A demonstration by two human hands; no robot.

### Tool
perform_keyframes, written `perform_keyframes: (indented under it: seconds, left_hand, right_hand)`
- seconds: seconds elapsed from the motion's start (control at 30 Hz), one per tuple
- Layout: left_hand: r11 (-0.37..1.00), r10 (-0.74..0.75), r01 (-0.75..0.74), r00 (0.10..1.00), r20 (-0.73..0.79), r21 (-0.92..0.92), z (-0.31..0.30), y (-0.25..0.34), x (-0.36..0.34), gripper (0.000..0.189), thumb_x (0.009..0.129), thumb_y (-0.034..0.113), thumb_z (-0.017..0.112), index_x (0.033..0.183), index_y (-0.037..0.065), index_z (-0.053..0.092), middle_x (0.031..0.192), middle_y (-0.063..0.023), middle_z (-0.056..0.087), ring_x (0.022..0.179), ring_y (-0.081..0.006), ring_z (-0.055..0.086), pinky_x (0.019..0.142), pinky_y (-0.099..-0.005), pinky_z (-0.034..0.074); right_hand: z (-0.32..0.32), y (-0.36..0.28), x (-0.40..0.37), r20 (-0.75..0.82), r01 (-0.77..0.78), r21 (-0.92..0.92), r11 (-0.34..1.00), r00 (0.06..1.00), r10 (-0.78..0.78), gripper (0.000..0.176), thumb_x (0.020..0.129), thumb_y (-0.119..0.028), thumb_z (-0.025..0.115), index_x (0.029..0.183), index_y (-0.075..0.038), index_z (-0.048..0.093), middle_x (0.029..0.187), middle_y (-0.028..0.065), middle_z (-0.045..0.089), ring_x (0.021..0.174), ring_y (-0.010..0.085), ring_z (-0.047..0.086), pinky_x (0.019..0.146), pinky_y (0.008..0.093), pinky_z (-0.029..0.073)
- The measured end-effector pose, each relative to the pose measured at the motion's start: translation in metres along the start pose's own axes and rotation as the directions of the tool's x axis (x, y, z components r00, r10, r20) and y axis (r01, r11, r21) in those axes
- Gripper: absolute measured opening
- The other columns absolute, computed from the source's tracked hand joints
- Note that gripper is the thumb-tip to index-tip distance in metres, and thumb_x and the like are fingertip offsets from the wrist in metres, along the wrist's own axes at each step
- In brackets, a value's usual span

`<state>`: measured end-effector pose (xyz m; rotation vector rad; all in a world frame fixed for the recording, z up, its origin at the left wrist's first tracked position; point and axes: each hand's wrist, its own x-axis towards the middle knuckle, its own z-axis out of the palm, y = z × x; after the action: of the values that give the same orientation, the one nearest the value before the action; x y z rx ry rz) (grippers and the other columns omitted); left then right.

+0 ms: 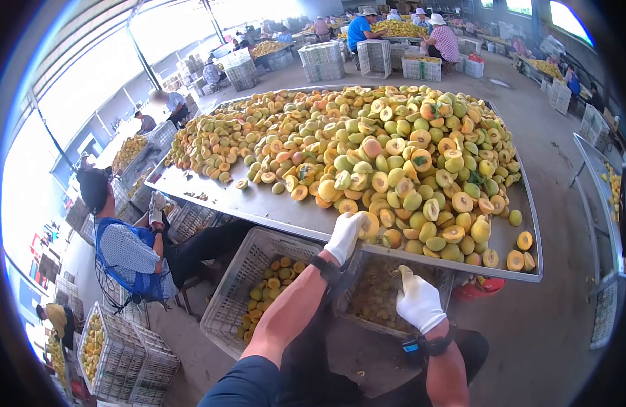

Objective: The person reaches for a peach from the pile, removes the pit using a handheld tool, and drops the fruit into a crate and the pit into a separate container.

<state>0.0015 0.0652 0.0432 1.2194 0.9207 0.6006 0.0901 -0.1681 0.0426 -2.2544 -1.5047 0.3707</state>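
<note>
A large heap of halved yellow-green fruit (pixel 408 163) covers the metal table (pixel 258 210). My left hand (pixel 347 236), in a white glove, is closed on a fruit half (pixel 369 224) at the table's front edge. My right hand (pixel 419 300), also gloved, is over the crate of pits (pixel 377 288) below the edge, its fingers bent together; what they hold, if anything, is too small to make out. Left of that crate, a white plastic crate (pixel 225 298) holds fruit halves (pixel 269 292).
A co-worker (pixel 133 251) sits at the table's left side. Stacked crates of fruit (pixel 126 359) stand at the lower left. Under the table's right part is a red container (pixel 479 287). Another metal table (pixel 601 203) stands at right, and people work at more tables behind.
</note>
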Motion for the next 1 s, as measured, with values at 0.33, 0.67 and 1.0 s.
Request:
perform_keyframes:
  seconds: [0.33, 0.67, 1.0]
  left_hand:
    - [0.965, -0.067, 0.114, 0.978, 0.196, -0.237, -0.013, -0.013, -0.049, 0.028, 0.088, 0.027, 0.059, 0.105, 0.004, 0.060, 0.077, -0.0089, 0.063, 0.051, -0.0145, 0.053, 0.042, -0.0246, 0.036]
    - [0.830, 0.026, 0.217, 0.905, 0.424, -0.514, -0.006, -0.003, -0.059, 0.049, 0.097, 0.036, 0.041, 0.121, -0.001, 0.060, 0.083, -0.0095, 0.064, 0.056, -0.0172, 0.055, 0.046, -0.0257, 0.040]
    - [0.850, 0.044, 0.097, 0.966, 0.255, -0.518, 0.026, -0.025, -0.055, 0.044, 0.097, 0.033, 0.040, 0.111, -0.002, 0.062, 0.093, -0.0122, 0.067, 0.078, -0.0214, 0.063, 0.071, -0.0299, 0.051]
  right_hand:
    - [0.014, -0.011, 0.014, -0.196, 0.160, 0.220, 0.962, 0.974, -0.117, 0.047, 0.081, -0.009, 0.063, 0.126, -0.005, 0.053, 0.098, 0.0225, 0.067, 0.090, 0.0433, 0.064, 0.079, 0.0505, 0.051]
    - [0.018, -0.028, 0.019, -0.408, 0.257, 0.350, 0.901, 0.907, -0.100, 0.033, 0.081, -0.006, 0.063, 0.112, -0.001, 0.054, 0.085, 0.0240, 0.064, 0.080, 0.0455, 0.062, 0.068, 0.0515, 0.050]
    - [0.021, -0.031, 0.020, -0.347, 0.134, 0.282, 0.950, 0.937, -0.029, 0.021, 0.083, -0.008, 0.062, 0.101, 0.000, 0.053, 0.085, 0.0234, 0.063, 0.079, 0.0444, 0.063, 0.067, 0.0498, 0.052]
